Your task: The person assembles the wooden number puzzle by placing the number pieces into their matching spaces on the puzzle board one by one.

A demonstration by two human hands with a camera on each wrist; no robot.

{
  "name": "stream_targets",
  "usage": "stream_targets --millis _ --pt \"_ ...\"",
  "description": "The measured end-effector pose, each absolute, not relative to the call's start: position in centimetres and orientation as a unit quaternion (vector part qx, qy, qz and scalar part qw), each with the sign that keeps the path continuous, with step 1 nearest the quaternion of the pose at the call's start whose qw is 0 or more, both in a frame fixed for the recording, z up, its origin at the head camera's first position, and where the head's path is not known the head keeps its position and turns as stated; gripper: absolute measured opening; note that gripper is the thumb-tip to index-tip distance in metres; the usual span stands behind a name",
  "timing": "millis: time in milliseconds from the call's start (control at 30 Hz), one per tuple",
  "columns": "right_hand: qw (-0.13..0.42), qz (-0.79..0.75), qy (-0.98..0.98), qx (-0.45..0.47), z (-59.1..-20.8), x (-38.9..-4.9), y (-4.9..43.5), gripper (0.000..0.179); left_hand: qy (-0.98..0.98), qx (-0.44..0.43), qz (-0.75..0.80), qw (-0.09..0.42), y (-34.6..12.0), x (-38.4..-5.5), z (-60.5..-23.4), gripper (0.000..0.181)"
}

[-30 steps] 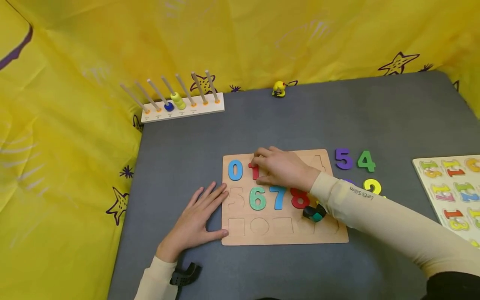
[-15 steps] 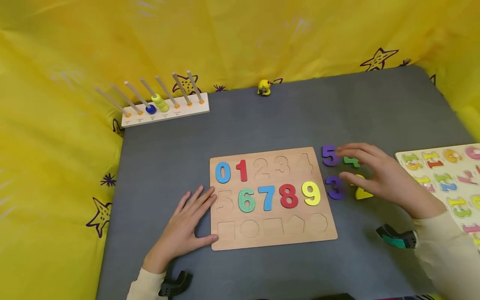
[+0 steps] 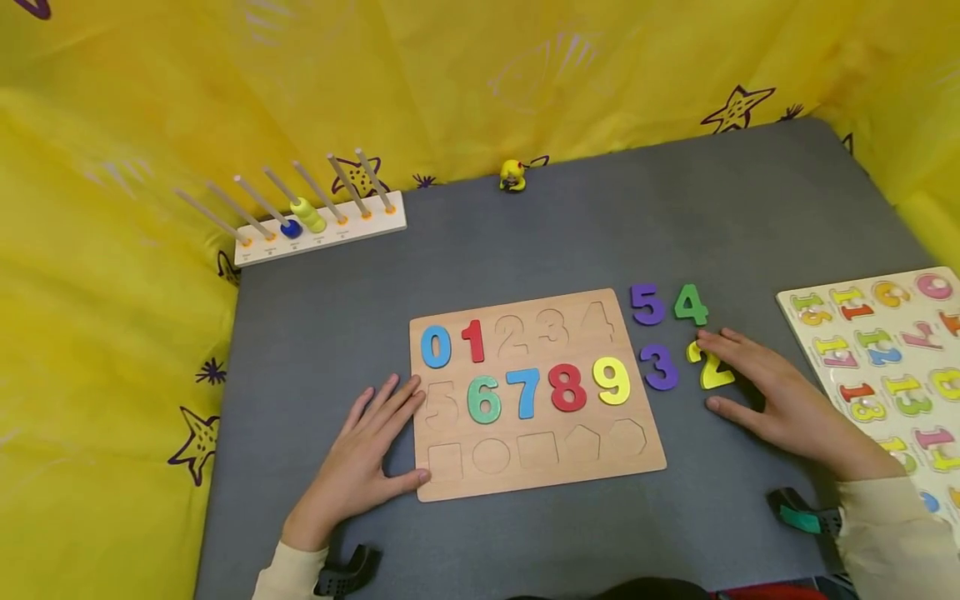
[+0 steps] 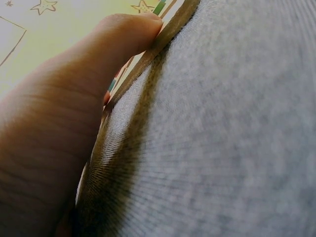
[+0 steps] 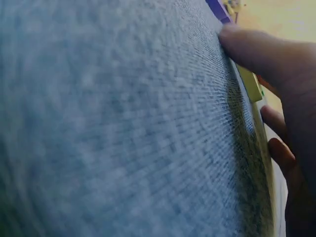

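A wooden number board (image 3: 540, 496) lies on the grey table, with a blue 0, red 1, green 6, blue 7, red 8 and yellow 9 in its recesses. My left hand (image 3: 360, 471) rests at the board's left edge, fingers spread and thumb on the lower corner; the left wrist view shows that thumb (image 4: 118, 37) at the edge. Beside the yellow number 2 (image 3: 716, 377) is my right hand (image 3: 787, 404), its fingers extended over the 2's right side and its thumb below. A purple 3 (image 3: 660, 367), purple 5 (image 3: 647, 305) and green 4 (image 3: 691, 306) lie around it.
A second number board (image 3: 862, 292) lies at the right, close to my right forearm. At the back left stands a peg stand (image 3: 322, 237) with blue and yellow-green beads. A small yellow figure (image 3: 512, 176) stands by the yellow cloth (image 3: 450, 83).
My right hand has left the red 1, now in its recess, and moved right to the loose numbers, reaching the yellow 2. My left hand keeps its place on the board's edge.
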State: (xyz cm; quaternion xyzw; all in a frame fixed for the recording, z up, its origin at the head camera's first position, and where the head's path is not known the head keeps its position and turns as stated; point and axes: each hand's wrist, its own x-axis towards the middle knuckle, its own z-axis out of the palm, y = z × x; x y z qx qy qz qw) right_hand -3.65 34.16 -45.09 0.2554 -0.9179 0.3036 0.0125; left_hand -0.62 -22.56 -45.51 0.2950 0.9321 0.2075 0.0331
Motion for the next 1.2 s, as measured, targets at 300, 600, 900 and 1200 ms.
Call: stream_targets --millis 300,600,900,1200 --pt "0.061 0.299 -0.913 0.269 -45.2 -4.0 33.9 0.078 0.933 0.29 0.209 0.039 -22.6 -0.5 -45.5 0.102" --pt "0.086 0.283 -0.917 0.269 -42.0 -4.9 30.8 0.074 0.932 0.292 0.21 0.042 -22.5 -0.6 -45.4 0.102" --pt "0.042 0.256 -0.902 0.345 -40.1 -9.6 22.1 0.066 0.935 0.286 0.205 0.045 -22.7 -0.4 -45.2 0.102" --pt "-0.036 0.258 -0.884 0.389 -40.9 -13.0 15.2 0.055 0.934 0.287 0.21 0.037 -22.7 -0.3 -45.3 0.101"
